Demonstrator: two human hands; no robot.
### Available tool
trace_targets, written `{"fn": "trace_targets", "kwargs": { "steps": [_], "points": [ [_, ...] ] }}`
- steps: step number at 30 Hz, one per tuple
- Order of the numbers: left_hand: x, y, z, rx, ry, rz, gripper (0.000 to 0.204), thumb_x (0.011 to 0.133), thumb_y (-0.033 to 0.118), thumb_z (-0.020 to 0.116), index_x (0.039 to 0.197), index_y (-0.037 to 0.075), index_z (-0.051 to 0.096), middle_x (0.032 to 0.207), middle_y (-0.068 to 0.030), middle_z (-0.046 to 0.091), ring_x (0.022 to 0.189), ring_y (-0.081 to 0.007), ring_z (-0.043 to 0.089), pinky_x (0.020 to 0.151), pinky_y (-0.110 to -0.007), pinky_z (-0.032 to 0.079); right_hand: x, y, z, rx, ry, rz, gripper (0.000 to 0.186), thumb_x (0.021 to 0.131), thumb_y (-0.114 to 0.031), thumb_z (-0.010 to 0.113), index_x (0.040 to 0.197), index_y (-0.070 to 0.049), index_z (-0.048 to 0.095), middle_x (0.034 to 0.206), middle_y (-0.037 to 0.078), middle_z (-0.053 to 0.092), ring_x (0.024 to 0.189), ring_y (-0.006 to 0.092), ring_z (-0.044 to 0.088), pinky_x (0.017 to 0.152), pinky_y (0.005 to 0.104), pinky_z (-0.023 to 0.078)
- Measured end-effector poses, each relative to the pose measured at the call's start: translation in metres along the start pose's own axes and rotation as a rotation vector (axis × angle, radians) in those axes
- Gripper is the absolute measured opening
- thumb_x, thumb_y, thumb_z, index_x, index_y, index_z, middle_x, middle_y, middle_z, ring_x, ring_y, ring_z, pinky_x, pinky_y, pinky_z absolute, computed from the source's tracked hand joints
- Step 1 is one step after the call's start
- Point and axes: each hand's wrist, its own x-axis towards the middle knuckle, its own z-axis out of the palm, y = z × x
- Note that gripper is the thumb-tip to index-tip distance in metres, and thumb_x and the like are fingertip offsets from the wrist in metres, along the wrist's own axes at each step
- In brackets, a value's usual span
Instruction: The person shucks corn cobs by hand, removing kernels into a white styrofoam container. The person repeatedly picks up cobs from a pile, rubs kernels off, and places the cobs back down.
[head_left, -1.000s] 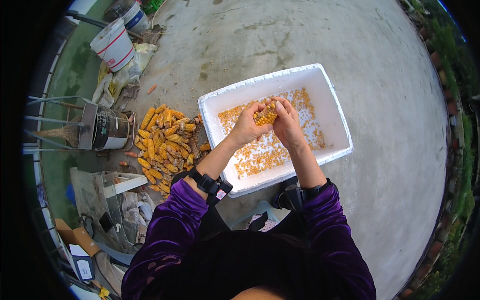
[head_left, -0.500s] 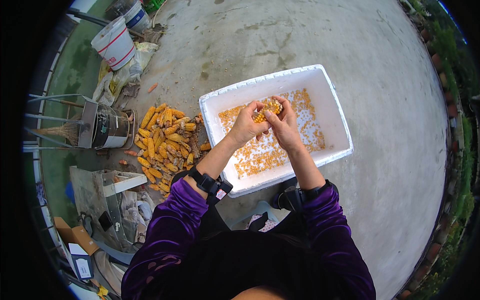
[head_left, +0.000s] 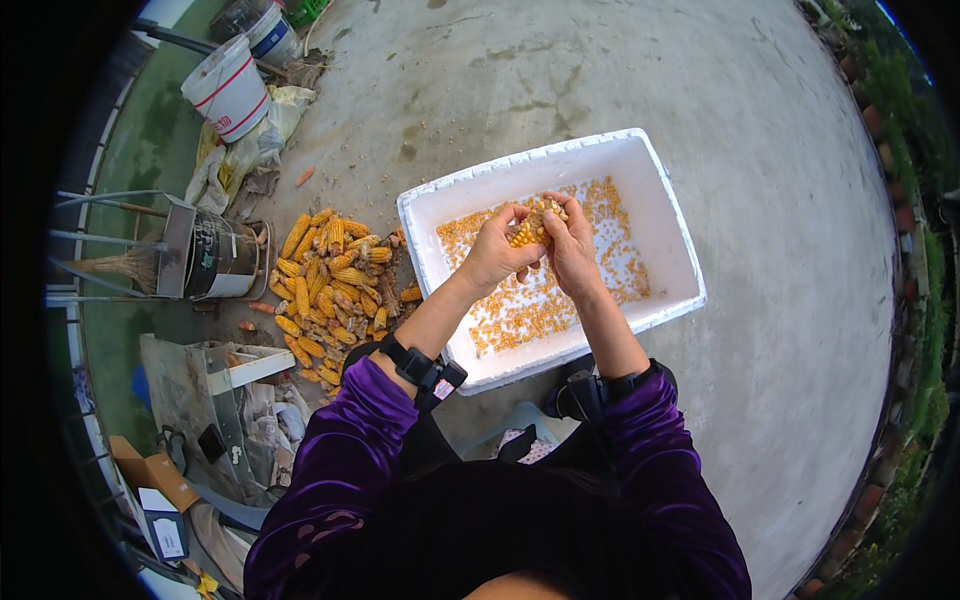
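Note:
Both my hands meet over a white foam box (head_left: pixel 672 205), above its floor. Between them is a partly stripped corn cob (head_left: pixel 525 233), yellow kernels on its nearer part and paler bare patches toward the far end. My left hand (head_left: pixel 497 248) wraps its fingers round the cob from the left. From the right, my right hand (head_left: pixel 574 254) grips the cob's other end, thumb pressed on top. Loose yellow corn kernels (head_left: pixel 525 318) lie scattered over the box's floor. My fingers hide part of the cob.
Left of the box, a heap of corn cobs (head_left: pixel 325 285) lies on the concrete floor (head_left: pixel 790 300). Farther left stand a dark bucket (head_left: pixel 222 258), a broom (head_left: pixel 125 265) and a worn cabinet (head_left: pixel 190 390). A white bucket (head_left: pixel 230 90) stands at the far left, beside plastic sacks (head_left: pixel 265 140).
My right thumb has shifted up along the cob, and my fingers have turned slightly around it. More pale, bare cob shows near the far end. The box and heap have stayed put.

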Motion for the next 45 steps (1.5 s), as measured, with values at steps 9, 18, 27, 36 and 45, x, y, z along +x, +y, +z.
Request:
{"fn": "trace_targets", "kwargs": {
  "steps": [9,18,27,36,45],
  "points": [
    [-0.002,-0.002,0.000,-0.040,-0.015,-0.044,0.042,0.078,0.002,0.066,0.112,0.006,0.041,0.079,-0.0064,0.061,0.064,-0.0135,0.061,0.043,-0.023,0.045,-0.001,-0.002,-0.001,-0.256,0.022,0.044,0.028,0.094,-0.009,0.038,0.120,-0.003,0.043,0.087,0.007,0.055,0.069,0.0100,0.054,0.053,0.0233,0.046],
    [-0.001,-0.005,-0.004,-0.098,-0.014,-0.045,0.044,0.077,0.002,0.067,0.112,0.005,0.041,0.085,-0.0083,0.061,0.064,-0.0136,0.061,0.043,-0.023,0.046,-0.001,-0.009,0.003,0.044,-0.013,0.096,0.033,0.089,-0.011,0.033,0.120,-0.001,0.042,0.093,0.013,0.055,0.074,0.0179,0.057,0.056,0.0300,0.049],
    [-0.002,-0.006,-0.005,-0.084,-0.028,-0.042,0.045,0.077,0.004,0.068,0.114,0.005,0.042,0.090,-0.0098,0.060,0.067,-0.0144,0.061,0.044,-0.023,0.048,0.001,-0.012,-0.008,0.234,-0.089,0.186,0.041,0.084,-0.006,0.032,0.123,0.001,0.040,0.104,0.020,0.053,0.088,0.0302,0.058,0.072,0.0421,0.053],
    [0.003,-0.004,-0.008,-0.311,-0.065,-0.033,0.045,0.079,0.003,0.065,0.117,0.006,0.040,0.094,-0.0075,0.055,0.066,-0.0145,0.059,0.044,-0.023,0.049,-0.002,-0.010,0.000,0.243,-0.150,0.207,0.025,0.096,-0.021,0.044,0.108,0.000,0.046,0.086,0.011,0.058,0.061,0.0145,0.056,0.048,0.0250,0.048],
    [0.001,-0.007,-0.007,-0.335,-0.040,-0.003,0.041,0.078,0.002,0.066,0.112,0.007,0.044,0.097,-0.0054,0.052,0.070,-0.0132,0.058,0.045,-0.025,0.049,-0.002,-0.012,0.009,0.214,-0.083,0.187,0.024,0.095,-0.020,0.039,0.107,-0.001,0.046,0.092,0.011,0.058,0.073,0.0171,0.059,0.053,0.0275,0.051]
  ]
}}
